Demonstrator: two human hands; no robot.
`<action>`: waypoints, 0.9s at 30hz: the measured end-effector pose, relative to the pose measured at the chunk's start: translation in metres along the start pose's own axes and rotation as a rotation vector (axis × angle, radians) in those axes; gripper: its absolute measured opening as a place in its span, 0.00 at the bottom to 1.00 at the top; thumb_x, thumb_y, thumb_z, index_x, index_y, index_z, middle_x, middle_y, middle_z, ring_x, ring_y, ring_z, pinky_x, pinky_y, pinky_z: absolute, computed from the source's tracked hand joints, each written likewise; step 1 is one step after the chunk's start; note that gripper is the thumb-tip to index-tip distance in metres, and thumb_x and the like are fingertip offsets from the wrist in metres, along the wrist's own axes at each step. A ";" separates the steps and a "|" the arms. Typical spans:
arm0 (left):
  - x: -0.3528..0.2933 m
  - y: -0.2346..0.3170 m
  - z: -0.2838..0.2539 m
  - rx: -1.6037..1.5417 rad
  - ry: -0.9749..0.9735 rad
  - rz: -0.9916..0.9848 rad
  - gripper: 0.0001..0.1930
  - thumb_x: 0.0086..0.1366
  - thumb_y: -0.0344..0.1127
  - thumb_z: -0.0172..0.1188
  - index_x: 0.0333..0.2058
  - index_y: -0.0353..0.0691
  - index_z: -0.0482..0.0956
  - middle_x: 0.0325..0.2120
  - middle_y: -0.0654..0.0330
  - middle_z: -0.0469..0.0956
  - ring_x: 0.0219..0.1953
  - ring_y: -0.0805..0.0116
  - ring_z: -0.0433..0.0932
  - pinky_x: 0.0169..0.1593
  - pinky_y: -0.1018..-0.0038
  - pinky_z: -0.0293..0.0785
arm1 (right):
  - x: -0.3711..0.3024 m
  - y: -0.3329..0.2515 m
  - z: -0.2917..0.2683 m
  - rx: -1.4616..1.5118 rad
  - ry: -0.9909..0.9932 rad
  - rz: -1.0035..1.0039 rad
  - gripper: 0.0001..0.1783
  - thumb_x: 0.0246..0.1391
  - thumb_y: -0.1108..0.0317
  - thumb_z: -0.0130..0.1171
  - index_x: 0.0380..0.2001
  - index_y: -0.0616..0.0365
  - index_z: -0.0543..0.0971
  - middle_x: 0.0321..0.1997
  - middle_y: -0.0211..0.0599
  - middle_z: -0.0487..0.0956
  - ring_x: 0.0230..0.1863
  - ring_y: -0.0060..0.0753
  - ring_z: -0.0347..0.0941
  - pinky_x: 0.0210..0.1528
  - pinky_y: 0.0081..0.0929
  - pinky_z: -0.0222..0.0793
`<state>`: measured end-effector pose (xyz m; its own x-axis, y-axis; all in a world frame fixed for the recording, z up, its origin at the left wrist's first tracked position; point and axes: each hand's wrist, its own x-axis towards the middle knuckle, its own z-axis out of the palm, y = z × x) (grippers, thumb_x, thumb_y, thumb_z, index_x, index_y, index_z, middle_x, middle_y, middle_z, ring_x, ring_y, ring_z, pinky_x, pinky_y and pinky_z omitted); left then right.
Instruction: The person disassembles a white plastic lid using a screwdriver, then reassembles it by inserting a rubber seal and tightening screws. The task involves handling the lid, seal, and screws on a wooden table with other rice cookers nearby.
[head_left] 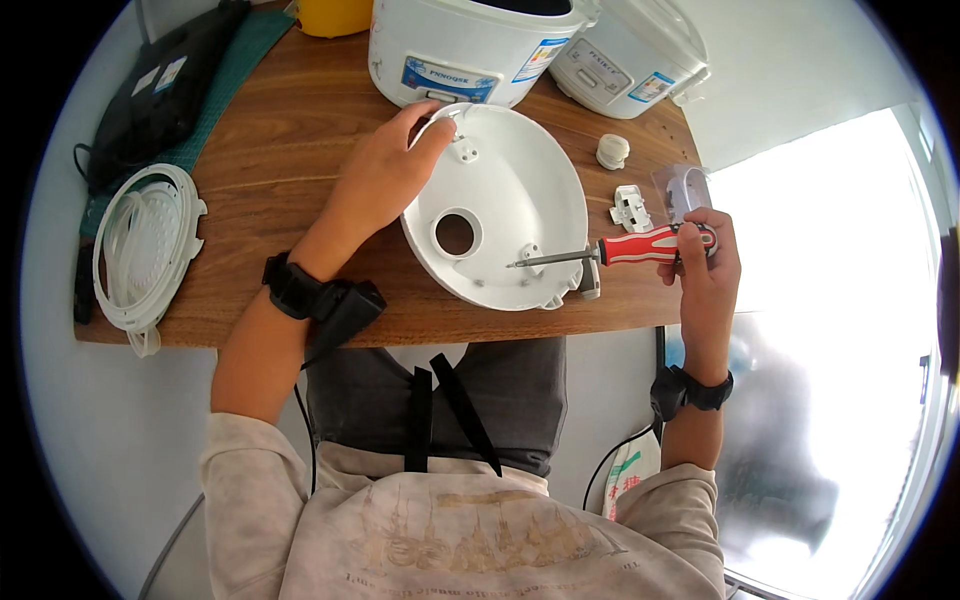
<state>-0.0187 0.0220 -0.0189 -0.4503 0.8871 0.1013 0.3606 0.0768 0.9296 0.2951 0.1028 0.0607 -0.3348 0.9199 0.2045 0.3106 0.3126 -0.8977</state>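
Head view: the left hand [385,170] grips the rim of the white rice cooker lid shell [505,205] on the wooden table [290,130]. The right hand [705,250] clenches a red-handled screwdriver [610,250], its tip at a screw post, probably mid-disassembly; loose small parts [625,180] lie beside.

On the desk [300,120] before me the cooker base shell [500,215] lay at the middle, with two rice cookers [470,45] behind it. The ring-shaped lid part [145,245] sat far to my left at the front edge. Right of the shell lay a round knob [612,150] and a small clip [630,207]; the screwdriver [610,250] reached in from the right.
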 end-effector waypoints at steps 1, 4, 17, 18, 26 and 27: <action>0.000 0.001 -0.001 0.175 0.087 0.028 0.25 0.70 0.53 0.49 0.53 0.39 0.76 0.37 0.54 0.82 0.42 0.61 0.81 0.47 0.68 0.74 | 0.000 0.000 -0.001 0.012 0.002 -0.001 0.10 0.67 0.64 0.58 0.43 0.58 0.73 0.27 0.27 0.74 0.23 0.17 0.70 0.25 0.17 0.65; 0.001 0.005 -0.007 0.216 0.136 0.070 0.23 0.69 0.53 0.52 0.53 0.44 0.77 0.34 0.57 0.82 0.37 0.59 0.81 0.44 0.66 0.75 | 0.000 -0.001 -0.002 0.016 -0.001 -0.001 0.11 0.67 0.63 0.58 0.43 0.59 0.73 0.27 0.27 0.73 0.23 0.17 0.69 0.25 0.17 0.65; -0.018 0.024 -0.010 0.144 -0.344 0.593 0.10 0.60 0.39 0.70 0.37 0.42 0.87 0.28 0.63 0.80 0.29 0.73 0.76 0.32 0.75 0.70 | 0.004 -0.007 0.007 0.104 0.052 -0.088 0.16 0.68 0.61 0.57 0.47 0.62 0.70 0.29 0.32 0.76 0.25 0.21 0.72 0.28 0.19 0.68; -0.019 0.025 -0.009 0.155 -0.362 0.599 0.09 0.60 0.39 0.70 0.37 0.42 0.87 0.29 0.63 0.81 0.29 0.72 0.76 0.32 0.76 0.70 | 0.004 -0.009 0.008 0.104 0.058 -0.094 0.16 0.68 0.61 0.57 0.47 0.62 0.70 0.29 0.33 0.76 0.26 0.21 0.72 0.28 0.19 0.69; -0.017 0.023 -0.008 0.118 -0.369 0.556 0.07 0.61 0.36 0.70 0.35 0.40 0.88 0.29 0.64 0.81 0.29 0.72 0.77 0.32 0.75 0.70 | 0.000 -0.010 0.008 0.111 0.047 -0.097 0.17 0.69 0.59 0.55 0.49 0.62 0.69 0.33 0.36 0.78 0.28 0.23 0.72 0.31 0.21 0.69; -0.017 0.023 -0.008 0.122 -0.366 0.553 0.07 0.60 0.36 0.70 0.35 0.40 0.88 0.29 0.64 0.81 0.29 0.73 0.77 0.31 0.75 0.70 | -0.001 -0.010 0.009 0.126 0.053 -0.104 0.16 0.68 0.61 0.56 0.49 0.62 0.69 0.33 0.36 0.77 0.28 0.23 0.73 0.30 0.21 0.70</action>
<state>-0.0094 0.0050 0.0042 0.1249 0.9061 0.4042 0.5580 -0.4010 0.7265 0.2844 0.0968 0.0662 -0.3106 0.8964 0.3163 0.1617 0.3777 -0.9117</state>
